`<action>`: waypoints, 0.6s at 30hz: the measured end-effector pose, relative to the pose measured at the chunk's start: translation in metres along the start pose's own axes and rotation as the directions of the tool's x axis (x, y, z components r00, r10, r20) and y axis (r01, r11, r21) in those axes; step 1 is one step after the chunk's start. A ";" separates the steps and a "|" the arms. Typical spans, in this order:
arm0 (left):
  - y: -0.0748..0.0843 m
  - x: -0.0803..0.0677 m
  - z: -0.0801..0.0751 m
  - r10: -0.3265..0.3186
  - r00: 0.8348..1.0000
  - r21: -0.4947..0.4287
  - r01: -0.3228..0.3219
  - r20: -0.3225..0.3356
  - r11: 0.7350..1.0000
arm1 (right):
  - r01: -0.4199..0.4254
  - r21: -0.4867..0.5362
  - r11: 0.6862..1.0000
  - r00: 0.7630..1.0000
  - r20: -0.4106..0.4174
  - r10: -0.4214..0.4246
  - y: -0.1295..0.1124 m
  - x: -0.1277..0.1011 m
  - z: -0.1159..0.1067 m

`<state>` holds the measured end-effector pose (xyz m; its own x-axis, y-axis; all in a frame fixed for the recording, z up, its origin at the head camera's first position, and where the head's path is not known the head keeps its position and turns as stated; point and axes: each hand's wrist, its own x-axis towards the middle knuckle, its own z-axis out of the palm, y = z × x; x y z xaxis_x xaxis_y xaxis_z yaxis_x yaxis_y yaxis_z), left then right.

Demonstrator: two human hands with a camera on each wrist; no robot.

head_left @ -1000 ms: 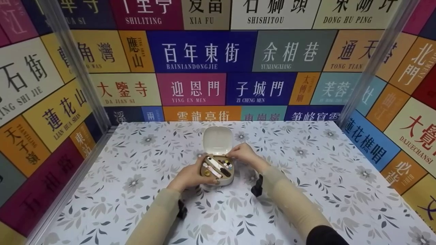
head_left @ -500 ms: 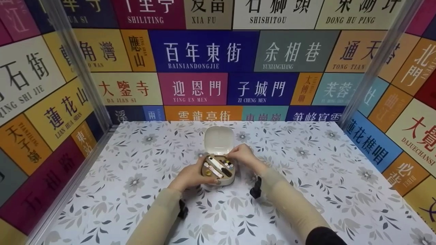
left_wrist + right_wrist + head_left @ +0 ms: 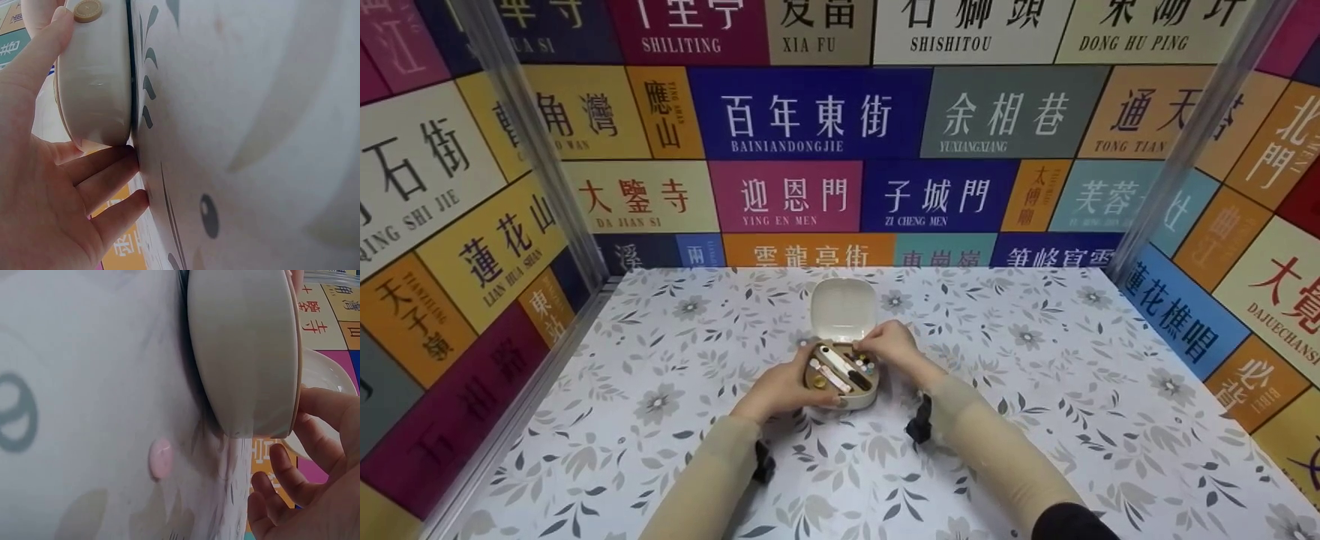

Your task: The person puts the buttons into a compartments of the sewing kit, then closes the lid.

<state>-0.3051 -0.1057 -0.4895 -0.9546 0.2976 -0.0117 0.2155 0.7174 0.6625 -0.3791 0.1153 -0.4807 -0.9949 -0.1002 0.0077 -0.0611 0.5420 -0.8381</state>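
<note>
Floral table (image 3: 1035, 420) bears an open case (image 3: 851, 394), left hand (image 3: 780, 386) gripping it steady while right hand (image 3: 889, 343) pinches inside.

Overhead head view; close tabletop wrist views

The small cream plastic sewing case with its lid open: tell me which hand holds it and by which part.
The left hand grips the small cream plastic sewing case by its left side wall, thumb on the rim. The right hand reaches into its tray; any hold there cannot be told.
</note>
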 end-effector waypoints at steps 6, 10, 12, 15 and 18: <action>0.000 -0.001 0.001 0.025 1.000 0.013 -0.025 0.002 1.000 | 0.020 -0.025 0.999 1.000 0.008 -0.020 0.000 -0.001 0.002; 0.001 -0.002 0.000 0.028 1.000 0.008 -0.028 -0.001 1.000 | 0.023 -0.073 0.997 1.000 -0.005 -0.023 -0.001 -0.001 0.003; 0.001 -0.002 0.000 0.025 1.000 0.007 -0.025 -0.001 1.000 | 0.022 -0.101 0.995 1.000 -0.012 -0.023 -0.001 -0.001 0.003; 0.000 -0.001 0.000 0.020 1.000 0.009 -0.020 0.002 1.000 | 0.027 -0.134 0.991 0.999 -0.025 -0.031 -0.003 -0.001 0.004; 0.000 -0.001 0.000 0.022 1.000 0.007 -0.022 0.001 1.000 | 0.030 -0.171 0.985 0.998 -0.041 -0.037 -0.004 -0.002 0.005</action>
<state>-0.3040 -0.1061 -0.4892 -0.9496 0.3135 0.0024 0.2378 0.7152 0.6572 -0.3769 0.1091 -0.4800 -0.9944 -0.0859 0.0616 -0.1035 0.6737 -0.7317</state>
